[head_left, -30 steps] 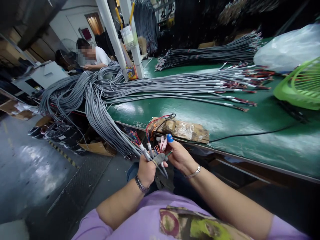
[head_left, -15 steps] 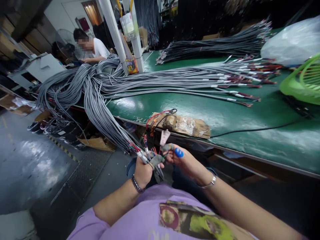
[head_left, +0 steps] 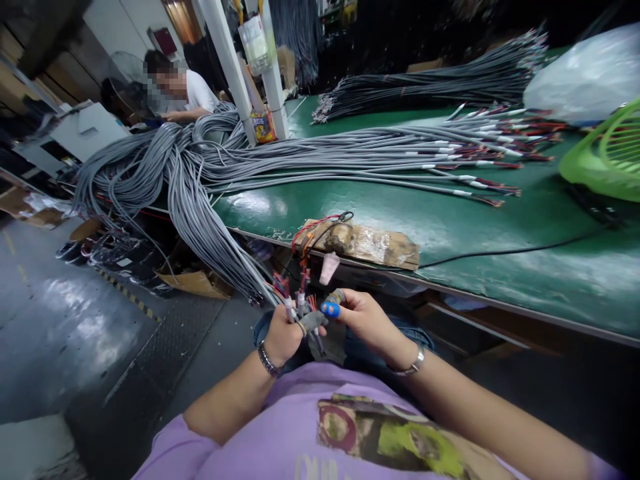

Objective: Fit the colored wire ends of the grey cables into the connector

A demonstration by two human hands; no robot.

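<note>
My left hand (head_left: 284,339) is closed around a few grey cables (head_left: 301,309) with white sleeves near their ends. Stripped red and multicoloured wires (head_left: 281,283) fan out above that fist, and short orange wires (head_left: 313,301) stick up by its thumb. Grey covers wrap some fingers of both hands. Close by on the right, my right hand (head_left: 367,322) has thumb and forefinger pinched together at these wire ends; a blue cover sits on the thumb. Whatever lies in that pinch is too small to make out.
A wooden block (head_left: 383,247) with red and black leads sits at the edge of the green bench (head_left: 480,233). Long grey cables (head_left: 320,157) lie across it, drooping toward me. A green basket-like object (head_left: 607,157) and a plastic bag (head_left: 585,77) stand right; a person (head_left: 197,93) sits far left.
My right hand has turned, bringing its blue-covered thumb leftward against the forefinger. The cable ends in my left hand have tipped more upright and shifted slightly right.
</note>
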